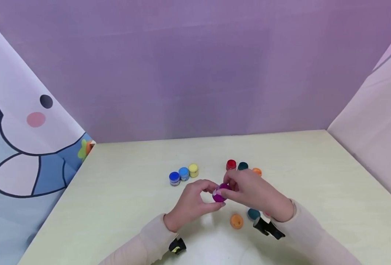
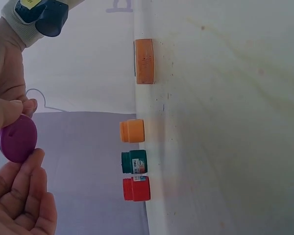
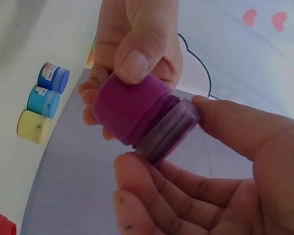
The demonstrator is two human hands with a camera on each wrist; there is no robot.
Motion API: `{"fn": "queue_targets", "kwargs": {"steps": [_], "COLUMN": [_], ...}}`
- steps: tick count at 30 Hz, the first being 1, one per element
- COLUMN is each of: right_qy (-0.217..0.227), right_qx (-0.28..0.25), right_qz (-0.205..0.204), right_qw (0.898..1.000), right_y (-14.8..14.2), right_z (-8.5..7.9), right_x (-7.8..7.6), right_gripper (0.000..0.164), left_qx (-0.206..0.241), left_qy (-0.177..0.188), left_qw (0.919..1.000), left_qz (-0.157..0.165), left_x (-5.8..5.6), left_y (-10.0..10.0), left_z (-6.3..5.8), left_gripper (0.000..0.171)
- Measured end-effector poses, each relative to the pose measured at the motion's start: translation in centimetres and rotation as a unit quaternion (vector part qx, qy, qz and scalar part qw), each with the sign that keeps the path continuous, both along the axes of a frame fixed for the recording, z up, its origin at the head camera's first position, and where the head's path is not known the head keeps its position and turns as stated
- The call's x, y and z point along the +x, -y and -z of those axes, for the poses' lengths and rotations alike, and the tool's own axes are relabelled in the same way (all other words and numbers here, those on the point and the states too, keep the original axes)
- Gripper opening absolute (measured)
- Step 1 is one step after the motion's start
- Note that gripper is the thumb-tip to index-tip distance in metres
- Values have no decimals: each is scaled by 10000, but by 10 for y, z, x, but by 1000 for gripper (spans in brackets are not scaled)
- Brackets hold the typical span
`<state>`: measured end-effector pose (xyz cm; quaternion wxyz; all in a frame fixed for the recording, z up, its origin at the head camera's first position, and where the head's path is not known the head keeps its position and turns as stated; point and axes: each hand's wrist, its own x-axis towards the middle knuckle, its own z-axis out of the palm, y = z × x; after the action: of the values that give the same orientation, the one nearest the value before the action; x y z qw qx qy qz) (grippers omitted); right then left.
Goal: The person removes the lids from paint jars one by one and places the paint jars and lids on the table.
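Note:
A small purple paint jar (image 1: 218, 195) is between the two hands above the table, tilted in the right wrist view. My left hand (image 1: 195, 201) holds its body (image 3: 127, 105), thumb pressed along the side. The right hand (image 1: 248, 187) pinches the grooved cap (image 3: 169, 129) between thumb and fingers. The cap sits on the jar's neck, lined up with the body. In the left wrist view the jar's round purple end (image 2: 19, 139) shows, with left fingers (image 2: 32, 188) beside it.
Behind the left hand stand dark blue (image 1: 174, 178), light blue (image 1: 183, 173) and yellow (image 1: 193, 170) jars. Red (image 1: 231, 164), dark green (image 2: 134, 162) and orange (image 2: 132, 131) jars stand farther right. Near the right forearm lie a round orange piece (image 1: 236, 221) and a teal one (image 1: 253, 214). A purple wall (image 1: 212, 73) backs the table.

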<state>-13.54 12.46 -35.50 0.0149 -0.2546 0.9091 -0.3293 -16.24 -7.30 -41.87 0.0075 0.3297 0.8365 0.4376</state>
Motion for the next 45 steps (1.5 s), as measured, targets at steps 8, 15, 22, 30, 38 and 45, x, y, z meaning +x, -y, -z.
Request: {"fn": "queue_targets", "kwargs": {"steps": [8,15,22,30,38,45], "right_qy": [-480,-1041,-744,-184,219,123], "right_qx": [315,336,461,244,-192,-243], "right_qz": [-620,-1444,-1338,-248,274,-155], "right_qw": [9964,9835,9871,9992,9992,9995], "right_y": [-3,-7,-6,-4,-2,-2], "right_z": [-1,-2,-2,-2,-1,2], "right_x": [-1,-3,-1,-2,-1,-3], "right_gripper": [23,32,42,54,38,23], "left_qx": [291,464,548,571,506,407], "left_qy": [419,591,598,611,427,336], "left_qw": [9986,9970,9963,9963,9978,9986], "left_qz": [112,185,278,192,-27,27], "left_x": [0,-2,-2,-2,-2,-1], "left_y": [2,4,6,4,4,4], "left_z": [1,2,6,3,2,4], "left_gripper": [27,28,27,28,29,30]}}
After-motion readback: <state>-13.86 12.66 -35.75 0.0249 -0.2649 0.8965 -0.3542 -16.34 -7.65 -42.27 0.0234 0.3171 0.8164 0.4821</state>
